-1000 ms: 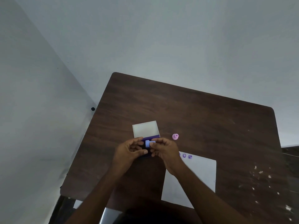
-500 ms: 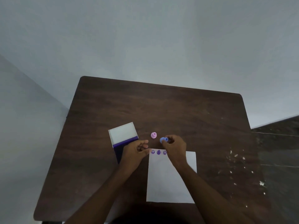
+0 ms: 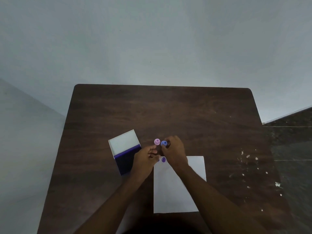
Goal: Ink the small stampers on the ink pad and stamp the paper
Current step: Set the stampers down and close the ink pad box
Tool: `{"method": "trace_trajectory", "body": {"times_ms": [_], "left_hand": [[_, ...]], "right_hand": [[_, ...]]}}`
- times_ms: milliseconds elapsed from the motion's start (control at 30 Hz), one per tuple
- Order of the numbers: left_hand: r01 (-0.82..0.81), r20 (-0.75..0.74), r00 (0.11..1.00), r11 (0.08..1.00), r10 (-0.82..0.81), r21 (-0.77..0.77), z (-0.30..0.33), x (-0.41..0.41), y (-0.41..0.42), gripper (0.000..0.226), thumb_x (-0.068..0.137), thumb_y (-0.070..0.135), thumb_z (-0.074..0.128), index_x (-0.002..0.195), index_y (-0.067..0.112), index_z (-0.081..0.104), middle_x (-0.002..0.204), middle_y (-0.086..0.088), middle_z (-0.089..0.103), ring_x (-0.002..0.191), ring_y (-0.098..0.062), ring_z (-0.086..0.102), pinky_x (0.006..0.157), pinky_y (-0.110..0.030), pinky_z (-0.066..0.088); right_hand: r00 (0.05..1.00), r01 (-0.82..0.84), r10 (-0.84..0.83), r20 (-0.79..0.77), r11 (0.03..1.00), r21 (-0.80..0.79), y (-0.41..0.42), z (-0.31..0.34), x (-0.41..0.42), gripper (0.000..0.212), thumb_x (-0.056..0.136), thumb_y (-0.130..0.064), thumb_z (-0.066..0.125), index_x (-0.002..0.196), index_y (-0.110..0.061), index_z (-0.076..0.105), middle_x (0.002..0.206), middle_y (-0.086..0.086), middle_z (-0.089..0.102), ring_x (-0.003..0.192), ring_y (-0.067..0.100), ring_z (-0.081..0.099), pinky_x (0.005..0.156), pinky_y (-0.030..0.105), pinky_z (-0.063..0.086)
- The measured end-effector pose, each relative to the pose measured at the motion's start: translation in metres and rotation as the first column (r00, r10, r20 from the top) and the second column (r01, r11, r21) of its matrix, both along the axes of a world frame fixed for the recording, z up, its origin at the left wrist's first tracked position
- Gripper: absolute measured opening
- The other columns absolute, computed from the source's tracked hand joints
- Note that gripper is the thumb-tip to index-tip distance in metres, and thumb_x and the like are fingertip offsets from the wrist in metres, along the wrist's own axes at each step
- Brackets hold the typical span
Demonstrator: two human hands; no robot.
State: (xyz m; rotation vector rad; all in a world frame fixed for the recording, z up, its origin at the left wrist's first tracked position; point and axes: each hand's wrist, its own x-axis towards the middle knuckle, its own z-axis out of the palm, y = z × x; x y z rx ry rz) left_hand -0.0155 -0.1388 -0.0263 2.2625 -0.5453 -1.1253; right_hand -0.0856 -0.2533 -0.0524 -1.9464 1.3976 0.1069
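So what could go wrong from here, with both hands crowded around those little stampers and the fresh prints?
The left hand hovers right over the purple prints on the paper; if the ink is wet, it may smear. The right hand holds the blue stamper close beside the pink stamper, so it could knock it over. The open ink pad sits beside the left wrist and might stain it.

Right hand (image 3: 174, 152) pinching blue stamper (image 3: 163, 143) on table (image 3: 185, 112), just beside pink stamper (image 3: 157, 141). Left hand (image 3: 146, 158) loosely curled between open ink pad (image 3: 125, 152) and paper (image 3: 177, 188).
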Motion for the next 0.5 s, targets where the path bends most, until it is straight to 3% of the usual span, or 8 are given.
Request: {"method": "trace_trajectory", "body": {"times_ms": [233,367,500], "left_hand": [[0.034,0.041,0.998,0.996,-0.037,0.082,0.004,0.001,-0.005,0.030,0.094,0.026,0.057,0.120,0.011,0.062,0.122,-0.006,0.066,0.112,-0.021,0.060,0.098,-0.025,0.040],[0.102,0.046,0.993,0.987,-0.108,0.122,0.007,0.005,-0.010,0.033,0.097,0.026,0.051,0.125,0.009,0.057,0.130,-0.009,0.060,0.120,-0.023,0.055,0.109,-0.032,0.037],[0.101,0.037,0.994,0.991,-0.105,0.093,0.014,0.007,-0.008,0.033,0.097,0.024,0.052,0.126,0.008,0.056,0.130,-0.009,0.060,0.120,-0.023,0.056,0.106,-0.029,0.040]], "right_hand": [[1.000,0.007,-0.007,-0.012,0.999,0.032,0.000,0.002,0.003,0.025,0.084,-0.035,0.069,0.096,-0.013,0.065,0.094,0.006,0.067,0.074,0.011,0.056,0.072,0.021,0.042],[0.999,-0.041,0.041,0.002,0.999,0.029,0.001,0.005,0.003,0.036,0.081,-0.037,0.072,0.105,-0.011,0.063,0.103,0.007,0.065,0.086,0.014,0.056,0.082,0.024,0.045],[0.999,-0.037,0.038,0.027,0.999,-0.012,0.002,0.008,0.003,0.036,0.081,-0.036,0.072,0.105,-0.012,0.062,0.107,0.007,0.065,0.089,0.015,0.056,0.082,0.024,0.045]]}}
